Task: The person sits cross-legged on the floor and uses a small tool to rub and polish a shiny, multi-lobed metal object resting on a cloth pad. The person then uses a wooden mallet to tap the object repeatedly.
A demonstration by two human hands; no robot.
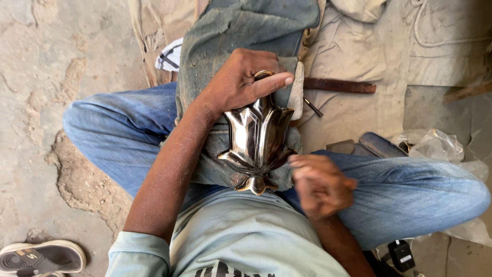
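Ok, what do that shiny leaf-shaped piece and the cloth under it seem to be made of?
The leaf-shaped piece looks like polished metal, silvery with a brass-like tint: it mirrors light sharply. The cloth under it looks like worn denim, faded blue-grey and dirty. The left hand presses the piece's top; the right hand is at its edge.

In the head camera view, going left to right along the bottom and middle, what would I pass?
Sandal → left hand → shiny flower-shaped metal piece → right hand → dark flat tool → crumpled clear plastic bag.
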